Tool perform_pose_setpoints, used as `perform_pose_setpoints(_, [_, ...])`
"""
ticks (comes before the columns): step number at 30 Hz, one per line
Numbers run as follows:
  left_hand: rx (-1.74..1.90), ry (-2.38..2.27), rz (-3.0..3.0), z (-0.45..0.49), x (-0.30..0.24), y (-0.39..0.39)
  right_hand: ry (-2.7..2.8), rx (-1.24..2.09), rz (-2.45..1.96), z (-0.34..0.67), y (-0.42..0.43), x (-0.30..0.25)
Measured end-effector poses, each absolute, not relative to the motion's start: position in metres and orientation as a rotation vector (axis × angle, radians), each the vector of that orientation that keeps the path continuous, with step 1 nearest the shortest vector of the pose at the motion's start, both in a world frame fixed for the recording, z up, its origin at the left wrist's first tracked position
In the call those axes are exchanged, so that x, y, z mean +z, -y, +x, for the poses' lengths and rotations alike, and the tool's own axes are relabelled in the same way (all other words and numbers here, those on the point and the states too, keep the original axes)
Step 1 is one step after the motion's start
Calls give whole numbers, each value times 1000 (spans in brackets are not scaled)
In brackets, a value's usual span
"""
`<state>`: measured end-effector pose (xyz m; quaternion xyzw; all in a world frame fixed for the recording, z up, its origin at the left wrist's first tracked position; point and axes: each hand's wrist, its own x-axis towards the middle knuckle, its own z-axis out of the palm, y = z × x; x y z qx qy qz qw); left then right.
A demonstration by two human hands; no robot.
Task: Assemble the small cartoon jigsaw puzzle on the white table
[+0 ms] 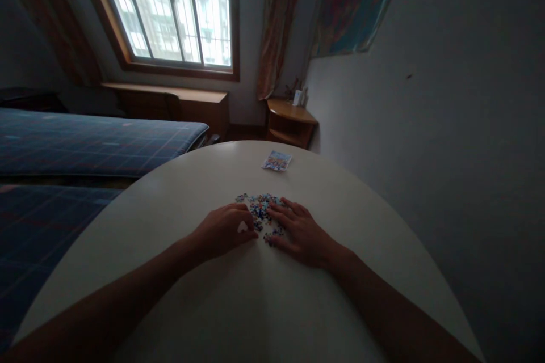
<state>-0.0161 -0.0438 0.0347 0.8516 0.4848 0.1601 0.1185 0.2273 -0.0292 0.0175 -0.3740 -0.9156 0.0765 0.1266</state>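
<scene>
A small heap of jigsaw puzzle pieces (pixel 260 207), many-coloured with blue, white and reddish bits, lies on the pale round table (pixel 204 181). My left hand (pixel 225 229) is at the heap's left edge, its fingers curled and thumb brought close to the index finger in a pinch. Whatever is between those fingertips, if anything, is too small to make out. On the right side, my right hand (pixel 300 232) rests flat with fingers spread, its fingertips touching the pieces and covering some. Several loose pieces (pixel 272 235) lie between the hands.
Beyond the heap lies a small colourful picture sheet (pixel 277 161). Left of the table are beds with blue plaid mattresses (pixel 85 144). A wooden corner shelf (pixel 292 110) and a desk (pixel 191 95) stand by the window (pixel 170 8). A wall (pixel 426 142) runs along the right.
</scene>
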Motion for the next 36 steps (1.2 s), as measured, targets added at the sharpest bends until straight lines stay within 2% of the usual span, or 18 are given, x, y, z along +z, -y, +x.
perform_pose_setpoints(5, [681, -1241, 2625, -13, 20, 39, 2655, 197, -1021, 226, 30, 20])
perform_pose_setpoints(11, [534, -1153, 2720, -16, -4, 29, 2600, 144, -910, 227, 30, 18])
perform_pose_setpoints(26, [616, -1184, 2729, -7, -3, 30, 2360, 223, -988, 221, 38, 10])
perform_pose_setpoints(36, [627, -1253, 2662, 1, 0, 27, 2492, -145, -1036, 222, 43, 15])
